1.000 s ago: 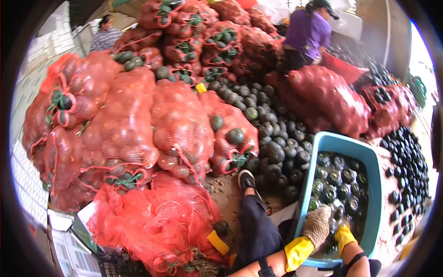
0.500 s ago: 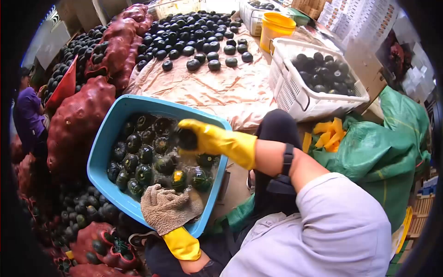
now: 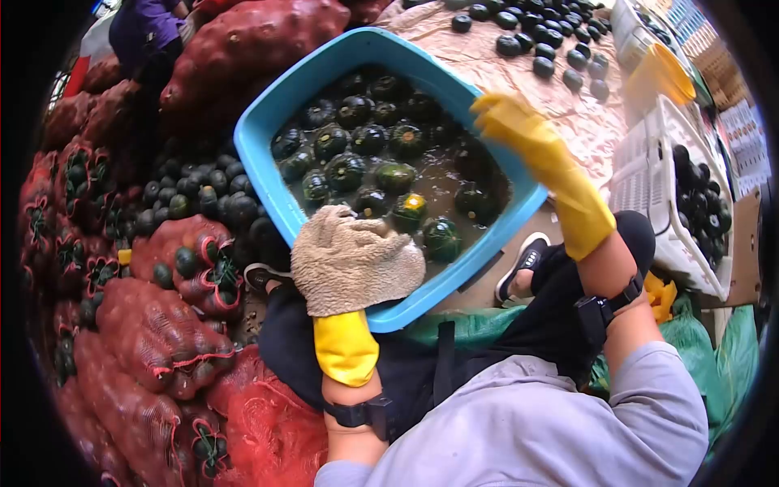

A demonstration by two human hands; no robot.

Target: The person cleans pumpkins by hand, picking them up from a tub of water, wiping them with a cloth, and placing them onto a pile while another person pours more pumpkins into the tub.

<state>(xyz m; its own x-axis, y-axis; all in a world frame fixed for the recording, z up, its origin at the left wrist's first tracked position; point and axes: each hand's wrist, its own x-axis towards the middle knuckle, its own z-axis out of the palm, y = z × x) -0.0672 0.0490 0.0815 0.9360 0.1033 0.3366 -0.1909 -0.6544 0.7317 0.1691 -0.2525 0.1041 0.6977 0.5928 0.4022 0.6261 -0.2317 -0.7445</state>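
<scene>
A blue plastic tub holds murky water and several dark green, round squashes. One squash near the front has a yellow patch. A beige, towel-like cloth covers my left hand like a mitt, over a yellow rubber glove; it rests at the tub's near edge and its fingers are hidden. In a yellow glove, my right hand is over the tub's right rim, blurred by motion. Its fingers are stretched out, and I see nothing in them.
Several squashes lie on a pinkish sheet behind the tub. A white crate of squashes and a yellow bucket stand right. Red net sacks crowd the left. A person in purple is at upper left.
My right hand held a dark squash above the tub; now it is at the right rim without it. The camera view has turned, with the tub now higher and farther right.
</scene>
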